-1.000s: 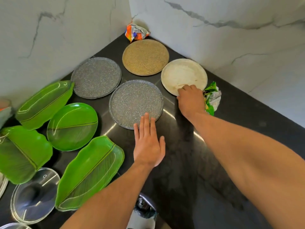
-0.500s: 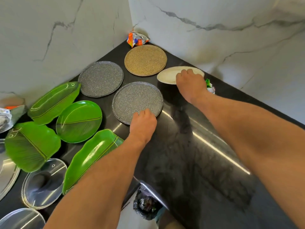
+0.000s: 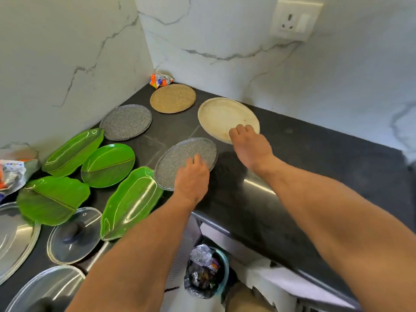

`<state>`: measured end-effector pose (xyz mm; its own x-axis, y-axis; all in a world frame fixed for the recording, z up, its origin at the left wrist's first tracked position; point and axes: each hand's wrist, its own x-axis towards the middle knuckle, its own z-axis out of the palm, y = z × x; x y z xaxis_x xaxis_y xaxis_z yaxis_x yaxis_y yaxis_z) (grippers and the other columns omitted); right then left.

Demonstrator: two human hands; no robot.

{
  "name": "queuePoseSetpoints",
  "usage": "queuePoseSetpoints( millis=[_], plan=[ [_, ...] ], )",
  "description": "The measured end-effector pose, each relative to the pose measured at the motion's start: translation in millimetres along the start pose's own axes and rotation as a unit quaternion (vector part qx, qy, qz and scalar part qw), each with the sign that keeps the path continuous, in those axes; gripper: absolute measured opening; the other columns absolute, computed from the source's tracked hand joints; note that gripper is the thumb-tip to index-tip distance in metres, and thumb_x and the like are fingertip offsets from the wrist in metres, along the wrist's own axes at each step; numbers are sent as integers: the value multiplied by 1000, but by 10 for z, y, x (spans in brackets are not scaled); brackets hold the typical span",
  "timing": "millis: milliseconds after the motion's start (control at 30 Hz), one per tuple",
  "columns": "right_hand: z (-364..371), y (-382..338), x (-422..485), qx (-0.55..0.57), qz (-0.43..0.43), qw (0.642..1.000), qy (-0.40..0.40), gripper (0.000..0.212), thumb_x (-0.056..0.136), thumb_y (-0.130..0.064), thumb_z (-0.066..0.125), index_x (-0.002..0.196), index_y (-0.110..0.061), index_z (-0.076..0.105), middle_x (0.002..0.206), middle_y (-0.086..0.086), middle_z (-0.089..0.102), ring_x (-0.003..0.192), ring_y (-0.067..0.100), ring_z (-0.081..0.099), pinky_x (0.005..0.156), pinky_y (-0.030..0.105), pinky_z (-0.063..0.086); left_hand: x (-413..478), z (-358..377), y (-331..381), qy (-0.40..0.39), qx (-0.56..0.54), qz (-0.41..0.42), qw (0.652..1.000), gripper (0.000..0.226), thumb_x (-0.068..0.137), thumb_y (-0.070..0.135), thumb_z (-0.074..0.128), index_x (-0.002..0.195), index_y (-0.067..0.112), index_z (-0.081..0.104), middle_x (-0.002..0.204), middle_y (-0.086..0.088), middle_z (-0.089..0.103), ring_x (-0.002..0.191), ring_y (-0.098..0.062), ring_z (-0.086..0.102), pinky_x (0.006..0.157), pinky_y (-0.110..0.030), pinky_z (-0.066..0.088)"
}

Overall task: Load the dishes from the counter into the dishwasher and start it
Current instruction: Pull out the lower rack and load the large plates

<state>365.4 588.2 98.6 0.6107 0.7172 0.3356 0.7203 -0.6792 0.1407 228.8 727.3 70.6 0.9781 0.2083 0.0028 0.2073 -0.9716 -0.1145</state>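
My left hand (image 3: pixel 191 179) sits just below the centre of the frame. Its fingers curl over the near rim of a grey speckled plate (image 3: pixel 180 157) and grip it. The plate is tilted, and its lower left edge overlaps the tip of the nearest green dish (image 3: pixel 131 203). My right hand (image 3: pixel 249 146) is right of centre, fingers curled over the near rim of a cream plate (image 3: pixel 221 117) and clamped on it. That plate also looks tilted. I cannot tell whether either plate is fully clear of the black counter (image 3: pixel 304 176).

Above and left of my left hand a second grey plate (image 3: pixel 126 121) lies flat. A brown plate (image 3: pixel 172 98) lies behind it, near the corner of the marble wall (image 3: pixel 67 52). A crumpled orange wrapper (image 3: pixel 161 80) lies just beside the brown plate, right in the corner.

On the left side of the frame 3 more green leaf-shaped dishes (image 3: pixel 108 165) lie close together. Below them are a glass lid (image 3: pixel 74 235) and 2 steel lids (image 3: pixel 15 239). A crumpled packet (image 3: pixel 12 174) lies at the left edge.

A bin with a black bag (image 3: pixel 206 278) stands below the counter edge, at the bottom centre. A wall socket (image 3: pixel 296 18) is at the upper right.
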Motion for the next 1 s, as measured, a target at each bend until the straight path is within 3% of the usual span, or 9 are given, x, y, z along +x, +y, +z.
queuePoseSetpoints(
  millis=[133,233,367,533,667,733,800,867,1000],
  plan=[
    [-344,-113,-1165,-21,77,996,-46,28,88,-3,62,116,-6,58,110,16,61,101,36,58,54,46,55,-563,121,423,23,-25,40,999,38,94,7,22,124,4,45,143,-24,38,123,-39,46,99,-48,45],
    [-579,-178,-2057,-23,147,987,-65,29,89,-3,62,117,-6,57,110,16,60,100,36,58,57,47,57,-1020,155,770,36,-17,111,993,49,95,9,18,141,0,34,157,-30,24,144,-45,30,114,-56,34],
    [-884,-241,-3205,-62,240,965,-85,29,81,-3,71,108,-5,62,101,17,63,91,35,60,49,43,57,-1546,108,1361,36,-18,237,971,62,93,9,14,153,-1,21,161,-29,20,150,-42,22,119,-57,27],
    [-1262,-330,-4605,-103,385,911,-101,28,75,-1,60,102,-4,64,98,16,63,88,36,60,40,41,50,-2179,169,2332,58,-41,352,933,64,93,9,12,150,-3,36,160,-27,27,148,-41,27,117,-62,26],
    [-1609,-417,-5799,-131,495,849,-127,36,66,3,68,101,-1,62,96,19,61,89,41,60,37,39,46,-2885,47,3067,22,-12,481,876,59,100,5,25,157,-2,11,165,-25,4,154,-39,3,122,-60,5],
    [-1779,-507,-6333,-126,544,821,-117,35,67,4,70,101,-1,60,98,20,60,92,42,58,38,39,45,-3234,53,3359,33,-35,538,841,62,100,7,40,156,-2,15,164,-24,13,153,-38,12,122,-60,13],
    [-1903,-623,-6823,-111,591,791,-110,33,71,3,68,101,-2,57,101,19,59,96,42,56,41,41,47,-3576,133,3607,32,-66,593,802,63,95,7,52,153,-2,29,159,-24,31,147,-37,31,116,-58,32],
    [-2009,-738,-7279,-97,630,761,-118,33,73,1,69,102,-3,54,104,18,58,98,41,54,46,46,51,-3921,233,3833,23,-96,637,765,60,91,4,53,149,-3,37,154,-24,40,142,-37,40,111,-55,40],
    [-2115,-928,-8137,-80,685,709,-147,35,74,4,67,106,-2,55,109,19,57,102,42,51,53,49,55,-4593,378,4245,-36,-75,676,732,61,100,3,46,155,-1,22,162,-22,23,151,-36,23,123,-48,23]
  ],
)
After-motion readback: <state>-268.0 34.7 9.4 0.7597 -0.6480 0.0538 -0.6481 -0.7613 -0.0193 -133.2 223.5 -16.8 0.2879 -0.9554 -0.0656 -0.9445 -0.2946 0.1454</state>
